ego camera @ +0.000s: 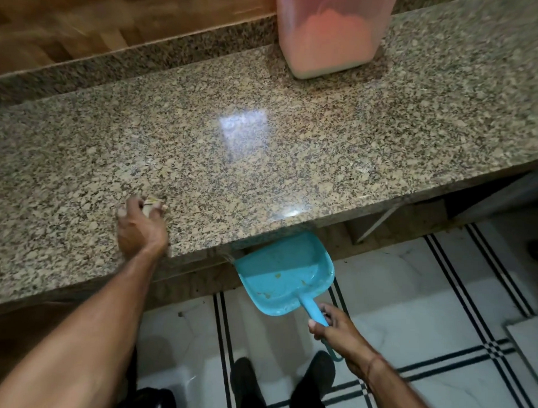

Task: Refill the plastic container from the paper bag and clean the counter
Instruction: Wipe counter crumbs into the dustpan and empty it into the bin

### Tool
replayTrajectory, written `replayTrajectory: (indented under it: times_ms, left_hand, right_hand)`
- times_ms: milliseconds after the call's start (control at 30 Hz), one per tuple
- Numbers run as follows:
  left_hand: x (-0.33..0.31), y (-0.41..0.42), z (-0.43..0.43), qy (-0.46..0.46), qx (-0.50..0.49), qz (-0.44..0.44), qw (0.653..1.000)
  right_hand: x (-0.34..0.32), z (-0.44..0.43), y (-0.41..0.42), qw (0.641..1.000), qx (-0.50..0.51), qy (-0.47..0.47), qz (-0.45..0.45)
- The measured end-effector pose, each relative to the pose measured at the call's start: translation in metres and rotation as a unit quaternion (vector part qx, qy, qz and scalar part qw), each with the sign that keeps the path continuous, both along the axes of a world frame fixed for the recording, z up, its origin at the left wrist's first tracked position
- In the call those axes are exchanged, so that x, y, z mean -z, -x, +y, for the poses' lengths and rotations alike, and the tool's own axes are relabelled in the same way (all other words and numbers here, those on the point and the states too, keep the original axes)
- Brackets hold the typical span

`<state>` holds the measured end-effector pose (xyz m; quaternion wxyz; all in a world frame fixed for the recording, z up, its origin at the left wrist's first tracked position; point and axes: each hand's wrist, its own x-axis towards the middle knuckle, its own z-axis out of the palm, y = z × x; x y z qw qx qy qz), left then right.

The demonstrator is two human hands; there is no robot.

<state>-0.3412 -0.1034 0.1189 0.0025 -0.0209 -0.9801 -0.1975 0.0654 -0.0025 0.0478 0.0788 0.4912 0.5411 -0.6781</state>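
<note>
Head view, looking down over a kitchen counter. A speckled brown-and-beige polished granite counter (263,161) runs across the picture, with a raised ledge of the same stone along its back and wood panelling beyond.

The translucent square-sided plastic container (328,38) stands upright on the counter at the far side, right of centre and well apart from both hands. It is partly filled with a pinkish-orange powder, and its top is cut off by the edge of the picture.

The left hand (142,227) lies palm down on the counter near the front edge, at the left. Its fingers are curled round a small tan object (152,203) pressed against the stone. The object is blurred, and what it is cannot be told.

The right hand (336,334) is below counter level, its fingers and thumb wrapped round the handle of a turquoise plastic dustpan (285,271). The pan is held with its open mouth just under the counter's front edge, right of the left hand. A few brownish specks lie inside it.

Below is a white marble-patterned tile floor with black stripes (426,301), on which the person's two dark shoes (249,383) stand beneath the dustpan.
</note>
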Motion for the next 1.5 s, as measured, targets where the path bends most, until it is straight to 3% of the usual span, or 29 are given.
replayTrajectory:
  times_ms: [167, 267, 333, 433, 533, 600, 700, 800, 933, 1033, 1133, 1267, 1400, 1500]
  left_hand:
    - [0.000, -0.083, 0.083, -0.018, 0.155, 0.034, 0.987]
    - [-0.003, -0.137, 0.121, -0.035, 0.327, 0.010, 0.944]
    - [-0.009, -0.144, 0.129, -0.086, 0.354, -0.014, 0.931]
    - [-0.017, -0.100, 0.105, -0.149, 0.189, -0.017, 0.970]
    - [-0.016, -0.045, 0.056, -0.051, 0.001, -0.044, 0.998]
    - [-0.011, -0.039, 0.048, 0.030, -0.057, -0.060, 0.996]
    - [0.002, -0.068, 0.086, 0.085, 0.001, -0.024, 0.996]
    - [0.005, -0.126, 0.143, 0.006, 0.118, -0.005, 0.993]
    - [-0.001, -0.194, 0.184, -0.083, 0.308, -0.057, 0.946]
    - [-0.007, -0.148, 0.172, -0.133, 0.222, -0.046, 0.965]
    - [-0.007, -0.062, 0.117, -0.075, 0.074, -0.021, 0.994]
    - [-0.011, 0.004, 0.067, -0.004, -0.065, -0.079, 0.995]
    - [0.003, -0.012, 0.115, 0.029, 0.087, -0.014, 0.996]
    - [0.000, -0.070, 0.166, -0.056, 0.283, -0.016, 0.957]
  right_hand:
    - [-0.003, 0.021, 0.002, 1.000, -0.005, -0.009, -0.002]
    - [-0.008, 0.027, 0.002, 1.000, -0.017, -0.016, 0.000]
    - [-0.010, 0.029, -0.003, 1.000, -0.022, -0.021, 0.007]
    - [-0.013, 0.032, -0.014, 0.999, -0.022, -0.024, 0.014]
    - [-0.011, 0.034, -0.025, 1.000, -0.004, -0.016, 0.013]
    - [-0.007, 0.036, -0.029, 1.000, 0.009, -0.004, 0.005]
    - [-0.001, 0.039, -0.032, 1.000, 0.028, 0.005, -0.002]
    - [0.002, 0.047, -0.032, 0.999, 0.033, 0.001, 0.000]
    - [-0.001, 0.054, -0.030, 0.999, 0.047, -0.009, 0.000]
    - [-0.008, 0.058, -0.027, 0.998, 0.054, -0.021, 0.013]
    - [-0.008, 0.057, -0.023, 0.998, 0.053, -0.017, 0.020]
    - [-0.004, 0.049, -0.013, 0.997, 0.070, 0.003, 0.017]
    - [-0.002, 0.044, 0.002, 0.996, 0.084, -0.006, 0.021]
    - [-0.009, 0.041, 0.009, 0.996, 0.085, -0.029, 0.009]
